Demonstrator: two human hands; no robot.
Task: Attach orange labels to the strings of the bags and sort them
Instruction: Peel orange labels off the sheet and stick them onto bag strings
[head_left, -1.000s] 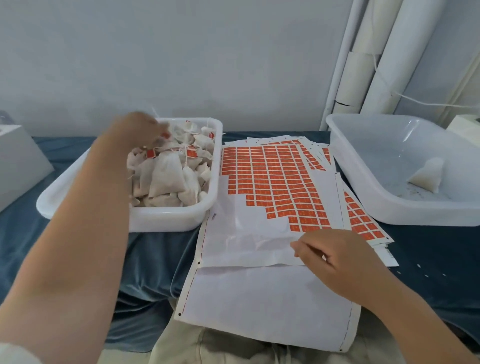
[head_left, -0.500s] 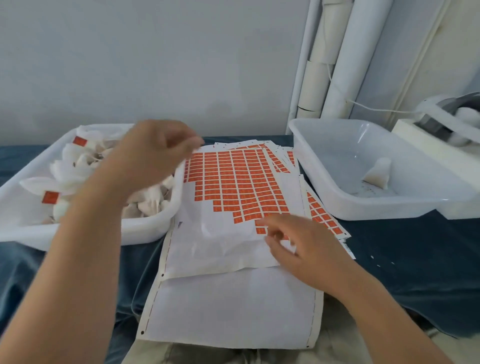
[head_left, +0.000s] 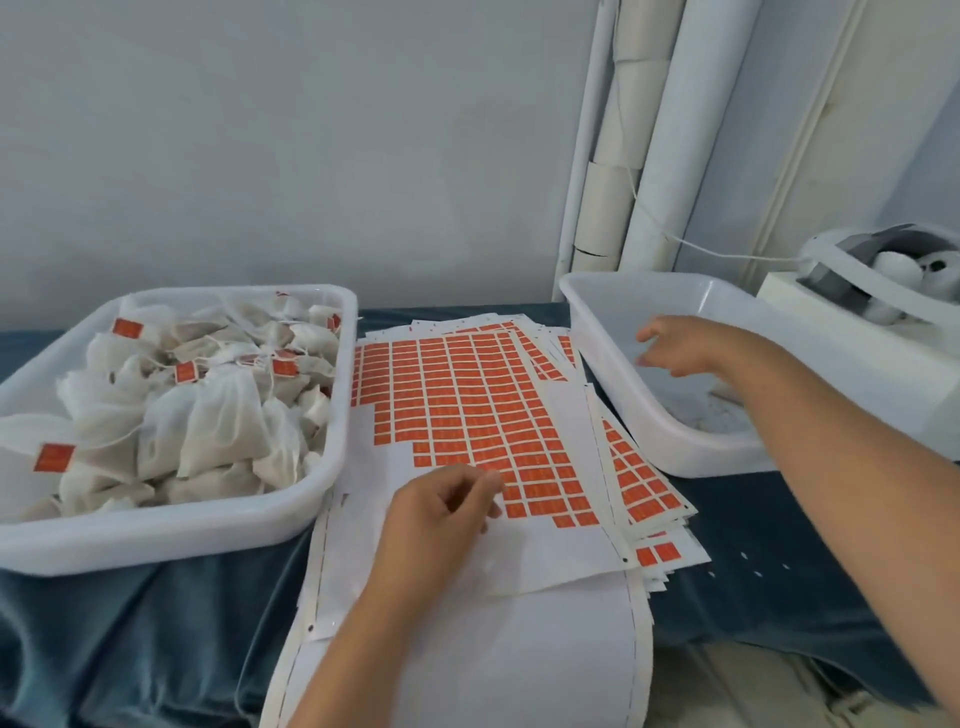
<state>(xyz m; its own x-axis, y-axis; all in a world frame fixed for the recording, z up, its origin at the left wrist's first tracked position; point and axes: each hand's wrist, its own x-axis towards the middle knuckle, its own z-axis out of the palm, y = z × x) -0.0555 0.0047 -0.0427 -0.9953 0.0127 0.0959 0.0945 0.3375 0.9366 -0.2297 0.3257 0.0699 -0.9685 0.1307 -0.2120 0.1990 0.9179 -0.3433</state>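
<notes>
Labels (head_left: 467, 405) lie at left grip's (head_left: 441, 514) fingertips.

1. Left hand (head_left: 441, 512) sits low, palm down, fingers loosely curled towards the thumb; whether they pinch anything, can't tell.
2. Right hand (head_left: 675, 348) reaches well ahead and right of it, fingers relaxed, spread, holding nothing.
</notes>
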